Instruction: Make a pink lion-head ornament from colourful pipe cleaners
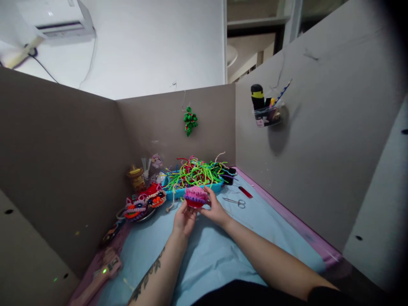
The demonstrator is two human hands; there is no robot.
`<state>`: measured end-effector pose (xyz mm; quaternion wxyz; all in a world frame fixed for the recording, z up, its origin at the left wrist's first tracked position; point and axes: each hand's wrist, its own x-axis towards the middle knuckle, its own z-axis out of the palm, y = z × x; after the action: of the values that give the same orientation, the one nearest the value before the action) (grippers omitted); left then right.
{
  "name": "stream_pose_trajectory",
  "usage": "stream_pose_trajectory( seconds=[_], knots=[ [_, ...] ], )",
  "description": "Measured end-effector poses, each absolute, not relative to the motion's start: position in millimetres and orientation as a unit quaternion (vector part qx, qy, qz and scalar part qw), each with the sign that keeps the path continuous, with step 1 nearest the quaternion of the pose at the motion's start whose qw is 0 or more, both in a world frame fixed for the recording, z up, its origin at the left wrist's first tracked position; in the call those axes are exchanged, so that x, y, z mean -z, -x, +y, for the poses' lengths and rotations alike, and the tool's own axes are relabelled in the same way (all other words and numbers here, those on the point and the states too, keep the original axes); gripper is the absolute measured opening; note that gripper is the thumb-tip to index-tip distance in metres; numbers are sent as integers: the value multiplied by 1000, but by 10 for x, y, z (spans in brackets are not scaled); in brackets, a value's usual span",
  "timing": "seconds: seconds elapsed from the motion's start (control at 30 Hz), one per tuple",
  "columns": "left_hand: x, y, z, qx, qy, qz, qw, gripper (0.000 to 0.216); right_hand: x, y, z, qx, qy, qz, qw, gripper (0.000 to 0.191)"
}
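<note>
The left hand [185, 220] and the right hand [218, 209] hold one fuzzy pink, purple and red thing [195, 196] between them over the blue-topped desk [210, 263], with the fingers partly open and bent around it, the left ones low down and the right ones on its right side. Behind it is a blue tray [174, 194] piled high with bendy fuzzy sticks [200, 173], lots of them green. Scissors [237, 203] and a small red thing [245, 192] lie to the right, and bright fuzzy shapes [140, 206] sit on the left.
</note>
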<state>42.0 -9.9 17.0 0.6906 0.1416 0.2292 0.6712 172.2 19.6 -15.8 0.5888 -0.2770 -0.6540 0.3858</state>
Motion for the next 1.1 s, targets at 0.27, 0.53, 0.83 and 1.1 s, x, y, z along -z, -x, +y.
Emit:
stream_pose_trajectory(
  seconds=[0.27, 0.53, 0.83, 1.1],
  knots=[
    [-107, -426, -100, -653, -159, 252, 697, 8, 124, -1755, 250, -507, 196, -607, 580, 65],
    [-123, -428, -135, -670, -170, 265, 672, 9, 99, -1774, 204, -637, 220, -489, 554, 64],
    [-36, -493, -144, -669, -196, 271, 664, 30, 136, -1832, 232, -757, 234, -352, 499, 46],
    [-3, -445, -148, -607, -174, 368, 683, 32, 165, -1810, 247, -792, 299, -266, 462, 41]
  ],
)
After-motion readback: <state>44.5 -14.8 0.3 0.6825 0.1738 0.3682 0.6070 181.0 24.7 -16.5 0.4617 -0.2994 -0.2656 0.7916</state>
